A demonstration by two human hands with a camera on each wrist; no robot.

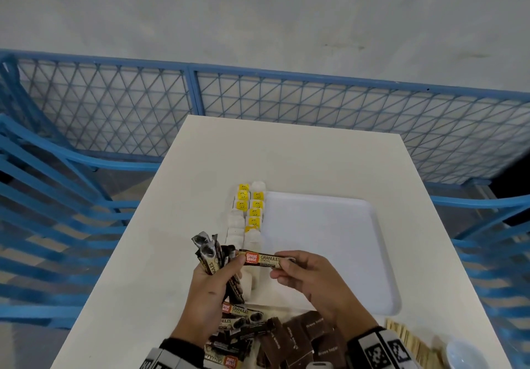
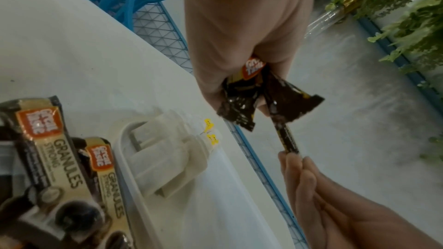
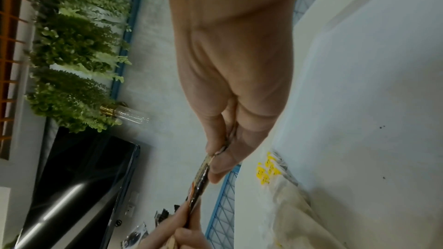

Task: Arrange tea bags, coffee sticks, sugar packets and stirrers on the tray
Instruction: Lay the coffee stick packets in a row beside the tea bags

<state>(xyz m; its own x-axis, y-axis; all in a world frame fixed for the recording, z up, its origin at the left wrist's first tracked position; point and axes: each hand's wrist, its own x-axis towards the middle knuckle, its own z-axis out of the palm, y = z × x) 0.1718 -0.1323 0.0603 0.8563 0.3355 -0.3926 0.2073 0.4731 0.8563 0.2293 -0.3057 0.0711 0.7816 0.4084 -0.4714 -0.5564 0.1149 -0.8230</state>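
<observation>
My left hand point(image 1: 213, 275) grips a bunch of dark coffee sticks point(image 1: 208, 254) fanned upward. One coffee stick point(image 1: 262, 259) lies level between both hands: my left thumb holds its left end and my right hand point(image 1: 286, 268) pinches its right end. It shows edge-on in the right wrist view as the coffee stick point(image 3: 200, 181). The white tray point(image 1: 344, 239) lies under and beyond my right hand. Tea bags point(image 1: 253, 210) with yellow tags sit in two rows along the tray's left side. More coffee sticks point(image 1: 238, 328) and brown sugar packets point(image 1: 304, 337) lie heaped near me.
Wooden stirrers point(image 1: 407, 340) lie at the near right beside a white bowl point(image 1: 464, 354). The white table point(image 1: 315, 153) is ringed by a blue mesh fence point(image 1: 189, 93) and blue chairs point(image 1: 43, 196). Plants point(image 3: 72, 63) show along a wall.
</observation>
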